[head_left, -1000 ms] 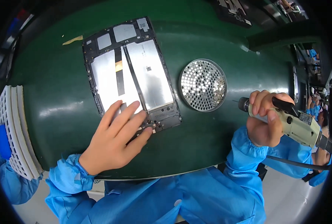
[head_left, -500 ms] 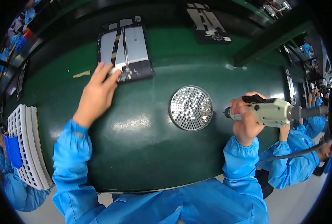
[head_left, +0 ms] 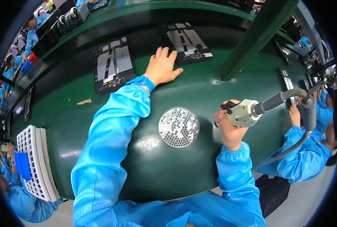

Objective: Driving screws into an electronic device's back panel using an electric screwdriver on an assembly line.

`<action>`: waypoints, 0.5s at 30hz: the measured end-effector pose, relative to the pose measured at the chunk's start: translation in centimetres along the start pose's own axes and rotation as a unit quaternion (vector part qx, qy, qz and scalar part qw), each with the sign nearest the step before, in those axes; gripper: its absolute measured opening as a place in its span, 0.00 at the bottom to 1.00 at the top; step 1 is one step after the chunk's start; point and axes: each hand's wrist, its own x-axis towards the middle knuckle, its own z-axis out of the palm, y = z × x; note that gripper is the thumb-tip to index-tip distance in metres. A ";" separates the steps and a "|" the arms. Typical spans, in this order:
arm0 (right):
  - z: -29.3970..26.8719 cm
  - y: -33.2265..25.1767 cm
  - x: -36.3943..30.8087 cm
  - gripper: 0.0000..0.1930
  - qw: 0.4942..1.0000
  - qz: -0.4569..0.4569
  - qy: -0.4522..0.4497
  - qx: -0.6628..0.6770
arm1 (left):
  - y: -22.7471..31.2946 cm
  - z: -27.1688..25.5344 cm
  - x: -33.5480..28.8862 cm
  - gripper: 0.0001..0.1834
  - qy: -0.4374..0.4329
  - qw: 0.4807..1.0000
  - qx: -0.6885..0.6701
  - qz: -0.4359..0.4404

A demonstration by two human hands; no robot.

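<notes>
My left hand reaches forward with its fingers spread and holds nothing. Its fingertips are at the left edge of an opened tablet, which shows grey battery panels and a dark circuit strip; whether they touch it I cannot tell. A second opened tablet lies to the left of that hand. On the right, my right hand is wrapped round a pale green electric screwdriver, its tip pointing left and partly hidden. Between my forearms sits a round dish with a grid of holes and shiny small pieces.
A stack of white grid trays with a blue piece stands at the left edge. A green post rises from the green table at the back right. The screwdriver's grey cable hangs on the right, near a co-worker's blue sleeve.
My left hand has left the left tablet and moved right to the other one. My right hand still holds the screwdriver, now tilted upward toward its cable. The view has shifted.
</notes>
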 end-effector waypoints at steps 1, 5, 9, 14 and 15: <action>0.2 0.0 0.0 0.17 1.000 0.001 0.014 0.002 | 0.3 0.8 0.9 0.36 0.000 1.000 0.000 0.013; -0.2 -0.3 -0.1 0.17 1.000 0.010 0.008 -0.002 | 2.0 2.8 4.1 0.34 -0.006 0.998 0.021 0.055; -0.5 -0.3 0.1 0.16 1.000 0.006 0.015 -0.011 | 2.6 2.7 5.2 0.28 -0.048 0.990 0.091 0.097; -0.4 0.0 0.1 0.17 1.000 -0.005 0.007 -0.009 | 0.7 2.8 5.8 0.13 0.144 0.976 0.155 0.049; -0.4 0.2 -0.1 0.18 1.000 -0.005 -0.010 -0.001 | 0.6 2.4 5.7 0.11 0.147 0.976 0.152 0.055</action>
